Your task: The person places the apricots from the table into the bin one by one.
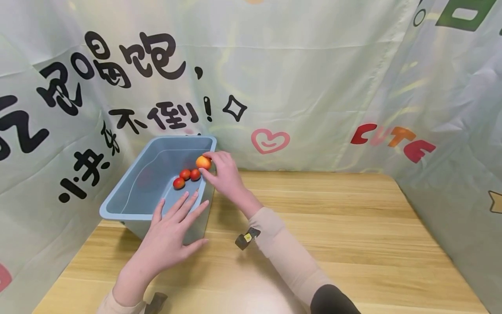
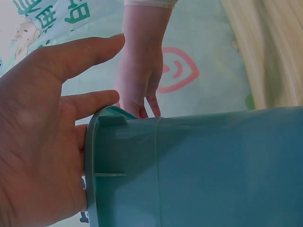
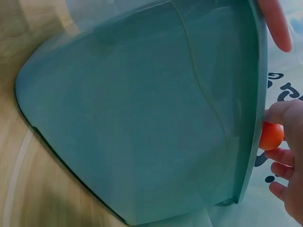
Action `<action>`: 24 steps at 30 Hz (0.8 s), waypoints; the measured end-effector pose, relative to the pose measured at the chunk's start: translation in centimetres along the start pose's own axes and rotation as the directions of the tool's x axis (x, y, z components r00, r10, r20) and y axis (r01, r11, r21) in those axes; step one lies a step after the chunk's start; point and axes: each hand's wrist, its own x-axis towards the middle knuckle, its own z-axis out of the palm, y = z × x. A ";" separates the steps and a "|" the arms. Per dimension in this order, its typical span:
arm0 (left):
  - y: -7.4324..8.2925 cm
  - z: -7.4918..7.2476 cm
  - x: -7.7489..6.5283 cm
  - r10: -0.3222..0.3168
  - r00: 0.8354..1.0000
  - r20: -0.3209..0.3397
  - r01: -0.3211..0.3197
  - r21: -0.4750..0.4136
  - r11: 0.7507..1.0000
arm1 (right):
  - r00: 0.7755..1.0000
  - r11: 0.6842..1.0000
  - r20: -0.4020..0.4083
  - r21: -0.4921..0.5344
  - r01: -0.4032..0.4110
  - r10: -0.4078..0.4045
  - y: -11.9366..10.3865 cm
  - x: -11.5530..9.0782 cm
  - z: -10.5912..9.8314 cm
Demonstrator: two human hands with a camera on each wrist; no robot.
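A blue plastic bin stands at the left of the table, with several small red tomatoes on its floor. Between thumb and fingers, my right hand pinches an orange-red tomato at the bin's right rim. The right wrist view shows this tomato just past the rim, partly behind the fingers. My left hand lies with spread fingers over the near rim, the fingertips inside the bin's mouth. In the left wrist view its thumb stands away from the rim and some fingers are hidden behind it.
The wooden table extends to the right of the bin. Behind and at both sides hangs a pale printed cloth, close to the bin's far and left sides. A small dark device is strapped at the right wrist.
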 end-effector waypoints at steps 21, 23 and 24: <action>0.2 -0.2 0.0 0.002 1.000 0.007 -0.002 0.004 1.000 | 0.999 0.998 0.043 -0.055 0.012 -0.009 -0.4 -0.2 0.8; 0.2 -0.2 0.0 0.000 1.000 0.009 0.000 0.003 1.000 | 0.999 0.998 0.042 -0.058 0.008 -0.006 -0.4 -0.3 0.8; 0.2 -0.2 0.0 -0.001 1.000 0.010 0.001 0.003 1.000 | 0.999 0.998 0.041 -0.058 0.006 -0.004 -0.4 -0.3 0.8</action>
